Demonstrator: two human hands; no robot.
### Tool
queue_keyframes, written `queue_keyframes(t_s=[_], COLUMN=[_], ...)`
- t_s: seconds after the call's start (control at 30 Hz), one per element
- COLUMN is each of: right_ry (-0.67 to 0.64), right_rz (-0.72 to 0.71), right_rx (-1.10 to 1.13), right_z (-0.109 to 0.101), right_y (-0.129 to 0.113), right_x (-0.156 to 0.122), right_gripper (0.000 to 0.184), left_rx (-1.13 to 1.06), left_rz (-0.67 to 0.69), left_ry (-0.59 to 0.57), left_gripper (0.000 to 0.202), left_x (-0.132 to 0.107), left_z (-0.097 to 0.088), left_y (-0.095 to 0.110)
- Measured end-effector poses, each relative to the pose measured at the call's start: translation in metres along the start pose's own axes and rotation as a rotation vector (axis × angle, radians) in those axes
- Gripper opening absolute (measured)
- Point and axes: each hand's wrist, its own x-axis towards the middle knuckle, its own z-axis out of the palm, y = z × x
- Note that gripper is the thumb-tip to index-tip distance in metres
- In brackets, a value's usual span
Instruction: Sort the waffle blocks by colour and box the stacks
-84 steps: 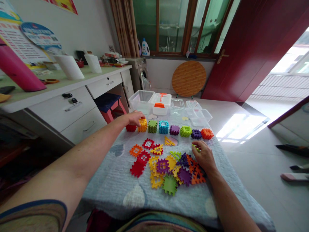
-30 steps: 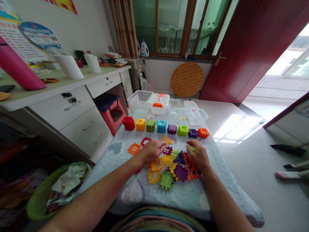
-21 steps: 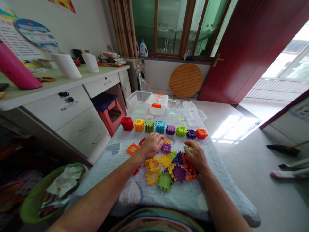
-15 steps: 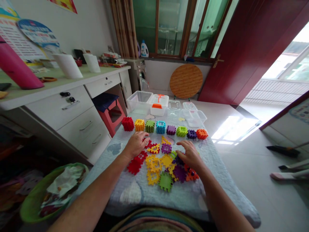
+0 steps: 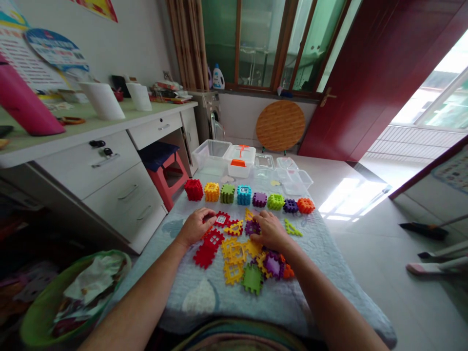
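Note:
Eight built plastic cubes stand in a row across the far part of the blue cloth [image 5: 204,302], from a red cube [image 5: 193,189] to an orange cube [image 5: 305,205]. Nearer me lies a heap of flat toothed tiles: red [image 5: 206,246], yellow [image 5: 234,251], green [image 5: 252,279], purple [image 5: 274,263]. My left hand [image 5: 195,225] rests curled at the heap's left edge beside a red window tile [image 5: 221,219]; what is under its fingers is hidden. My right hand [image 5: 269,230] lies flat with fingers stretched onto a small purple tile [image 5: 251,227]. A green triangle tile [image 5: 292,228] lies loose just right of it.
Clear plastic boxes [image 5: 214,148] and a lidded box with an orange latch [image 5: 239,163] stand beyond the cubes. A white desk with drawers [image 5: 109,165] and a red stool [image 5: 164,173] are at the left, and a green basket [image 5: 54,302] sits at the bottom left. The floor at the right holds a broom [image 5: 420,229].
My left hand came back from the cube row to the heap's left edge. My right hand let go of the green triangle tile and moved left onto the purple tile.

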Motion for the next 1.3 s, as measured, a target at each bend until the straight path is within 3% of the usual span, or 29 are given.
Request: queue_keyframes(t_s=[0.17, 0.3, 0.53, 0.9, 1.03, 1.17, 1.3], right_ry=[0.128, 0.247, 0.112, 0.046, 0.134, 0.271, 0.204], right_rz=[-0.050, -0.003, 0.090, 0.069, 0.066, 0.007, -0.055], right_rx=[0.094, 0.121, -0.006, -0.065, -0.048, 0.058, 0.174], right_z=[-0.013, -0.030, -0.034, -0.032, -0.036, -0.044, -0.041], right_y=[0.015, 0.040, 0.067, 0.068, 0.063, 0.059, 0.060], right_x=[0.008, 0.035, 0.081, 0.089, 0.080, 0.045, -0.007], right_gripper=[0.037, 0.044, 0.047, 0.048, 0.054, 0.048, 0.037], left_rx=[-0.005, -0.020, -0.051, -0.048, -0.053, -0.053, -0.053], left_rz=[-0.011, -0.028, -0.058, -0.041, -0.051, -0.062, -0.052], left_ry=[-0.004, -0.014, -0.008, -0.009, -0.017, -0.011, 0.002], left_gripper=[0.023, 0.024, 0.024, 0.021, 0.021, 0.021, 0.021], left_x=[0.001, 0.000, 0.000, 0.000, 0.001, 0.001, -0.001], left_z=[0.000, 0.000, -0.001, -0.001, -0.001, -0.001, 0.000], left_y=[-0.003, -0.004, -0.003, -0.004, -0.004, -0.005, -0.005])
